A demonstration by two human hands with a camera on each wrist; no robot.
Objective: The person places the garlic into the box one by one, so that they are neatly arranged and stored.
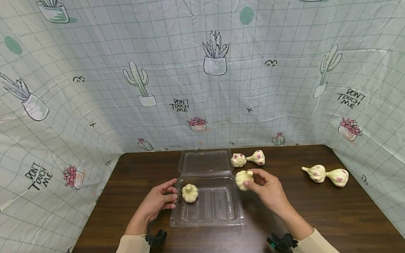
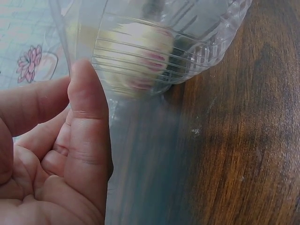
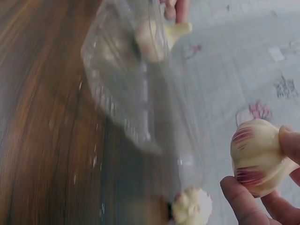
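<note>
A clear plastic clamshell box lies on the table with its lid folded back. Inside its left part stands a garlic bulb, stem up. My left hand pinches the box's left edge between thumb and fingers. Just past the box's right wall, my right hand grips another garlic bulb between thumb and fingertips. Purple patches show on this held bulb in the right wrist view.
Beside the lid's right side lie two more garlic bulbs. Farther right on the dark wooden table are another two bulbs. A patterned cloth hangs around the back and sides.
</note>
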